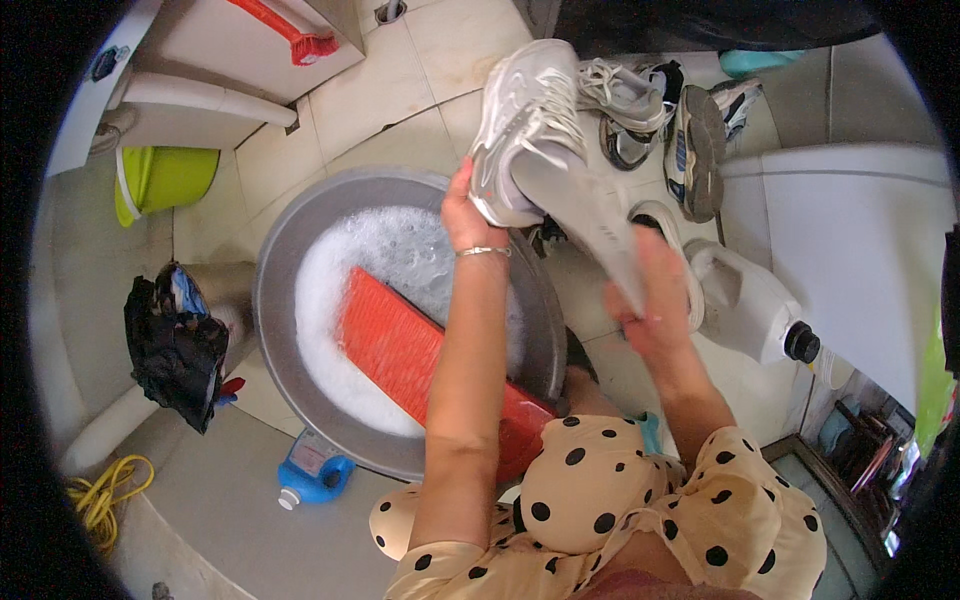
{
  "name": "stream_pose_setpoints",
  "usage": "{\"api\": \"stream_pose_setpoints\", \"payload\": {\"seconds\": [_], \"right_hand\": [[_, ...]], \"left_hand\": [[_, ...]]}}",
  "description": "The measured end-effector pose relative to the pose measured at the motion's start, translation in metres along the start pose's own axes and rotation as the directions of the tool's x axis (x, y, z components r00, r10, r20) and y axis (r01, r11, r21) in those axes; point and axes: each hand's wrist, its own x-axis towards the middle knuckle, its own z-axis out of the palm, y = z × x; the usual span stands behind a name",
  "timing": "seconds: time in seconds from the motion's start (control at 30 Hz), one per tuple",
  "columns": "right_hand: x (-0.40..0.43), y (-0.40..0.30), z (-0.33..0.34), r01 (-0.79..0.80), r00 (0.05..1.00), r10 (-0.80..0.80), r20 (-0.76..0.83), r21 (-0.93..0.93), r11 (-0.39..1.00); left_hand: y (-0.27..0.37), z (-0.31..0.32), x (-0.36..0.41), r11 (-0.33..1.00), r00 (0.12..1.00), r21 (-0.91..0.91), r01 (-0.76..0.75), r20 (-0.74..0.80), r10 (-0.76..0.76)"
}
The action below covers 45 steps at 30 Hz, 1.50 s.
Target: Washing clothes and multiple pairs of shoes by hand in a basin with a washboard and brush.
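My left hand (466,206) grips a white lace-up sneaker (525,135) by its heel end, raised over the far right rim of a grey basin (281,247). In my right hand (656,292) is an insole (589,217), slightly blurred. Its far end still overlaps the shoe's opening; how deep it sits inside I cannot tell. White suds (397,232) cover the water in the basin. A red plastic washboard (394,330) leans in the suds, its near end over the basin's rim by my knees.
Several other shoes (694,154) stand on the tiled floor at the right, beside a white plastic jug (739,307). Left are a lime-green bucket (169,180) and a black plastic bag (176,337). A blue detergent bottle (315,469) lies near the basin. A red brush (311,46) is at the top.
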Motion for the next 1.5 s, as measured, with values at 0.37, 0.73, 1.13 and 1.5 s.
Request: {"api": "stream_pose_setpoints", "payload": {"seconds": [0.37, 0.73, 1.13, 1.5], "right_hand": [[0.051, 0.034, 0.005, 0.459, 0.889, -0.412, 0.202, -0.399, 0.794], [0.263, -0.032, -0.063, 0.220, 0.540, -0.543, 0.644, -0.730, -0.647], [0.174, 0.025, -0.074, 0.454, 0.760, -0.317, 0.568, -0.812, -0.367], [0.227, 0.020, -0.173, -0.198, 0.961, 0.276, 0.009, -0.675, 0.711]], "left_hand": [[-0.015, 0.033, -0.047, 0.969, 0.997, 0.233, -0.080, 0.002, 0.082], [-0.099, 0.086, 0.025, 0.955, 0.949, 0.133, 0.265, 0.140, -0.283], [-0.101, 0.029, 0.006, 0.730, 0.986, 0.665, 0.156, -0.060, -0.156], [-0.154, -0.016, 0.014, 0.313, 0.983, 0.949, 0.026, 0.032, -0.179]]}}
